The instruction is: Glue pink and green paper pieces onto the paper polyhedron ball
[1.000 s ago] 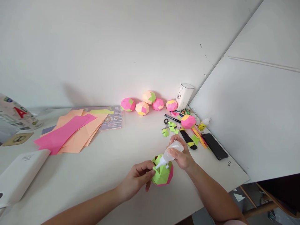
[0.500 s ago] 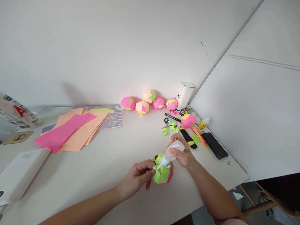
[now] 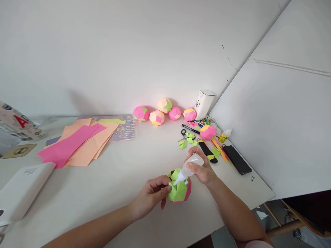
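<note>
My left hand [image 3: 151, 195] grips a green and pink folded paper ball [image 3: 179, 191] from its left side, just above the white table [image 3: 124, 193]. My right hand [image 3: 203, 168] is closed round a small white glue bottle [image 3: 188, 169], tilted so its nozzle points down into the top of the ball. Loose green folded paper pieces [image 3: 188, 139] lie a little beyond my right hand.
Several finished paper balls [image 3: 156, 117] line the back wall, one more paper ball [image 3: 208, 132] at the right. Pink and orange paper sheets [image 3: 77, 144] lie at left. Scissors [image 3: 184, 133], a pen, a black cutter [image 3: 208, 153], a yellow glue bottle [image 3: 223, 136], a phone [image 3: 237, 159] and a white box [image 3: 22, 191] surround the area.
The glue bottle's nozzle has shifted slightly right over the top of the ball. Both hands otherwise stay in place.
</note>
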Motion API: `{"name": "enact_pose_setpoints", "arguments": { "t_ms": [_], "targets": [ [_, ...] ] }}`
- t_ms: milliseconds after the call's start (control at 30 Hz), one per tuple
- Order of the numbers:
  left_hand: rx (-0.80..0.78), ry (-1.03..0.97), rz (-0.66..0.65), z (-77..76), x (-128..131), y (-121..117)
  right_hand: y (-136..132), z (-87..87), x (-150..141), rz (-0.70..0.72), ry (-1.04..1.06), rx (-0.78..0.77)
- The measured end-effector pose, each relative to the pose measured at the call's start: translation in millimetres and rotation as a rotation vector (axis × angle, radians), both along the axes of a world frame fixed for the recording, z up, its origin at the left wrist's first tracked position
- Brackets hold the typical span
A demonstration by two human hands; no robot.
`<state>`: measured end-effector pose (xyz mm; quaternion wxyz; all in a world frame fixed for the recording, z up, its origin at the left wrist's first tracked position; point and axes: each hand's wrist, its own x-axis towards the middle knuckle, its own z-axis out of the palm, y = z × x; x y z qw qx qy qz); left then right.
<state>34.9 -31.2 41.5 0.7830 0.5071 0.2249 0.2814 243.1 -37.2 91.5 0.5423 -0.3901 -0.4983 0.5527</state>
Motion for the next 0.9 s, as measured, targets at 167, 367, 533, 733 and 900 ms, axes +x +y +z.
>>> {"name": "enact_pose_setpoints", "arguments": {
  "t_ms": [167, 367, 533, 733, 900],
  "targets": [
    [0.005, -0.018, -0.006, -0.3, -0.4, 0.2, 1.6, -2.1, -1.8, 0.02, 0.046, 0.0],
    [0.007, -0.021, -0.015, -0.3, 0.1, -0.1, 2.9, -2.8, -0.5, 0.053, 0.071, 0.01],
    [0.003, -0.042, -0.005, -0.3, 0.6, 0.0, 4.6, -5.9, 4.9, 0.104, 0.08, -0.015],
    [0.01, -0.044, -0.002, -0.8, -0.6, 0.3, 5.2, -6.2, 8.3, 0.167, 0.086, -0.028],
    [0.017, -0.044, -0.007, -0.7, -0.3, 0.3, 5.0, -5.2, 6.2, 0.068, 0.099, -0.049]
  ]
}}
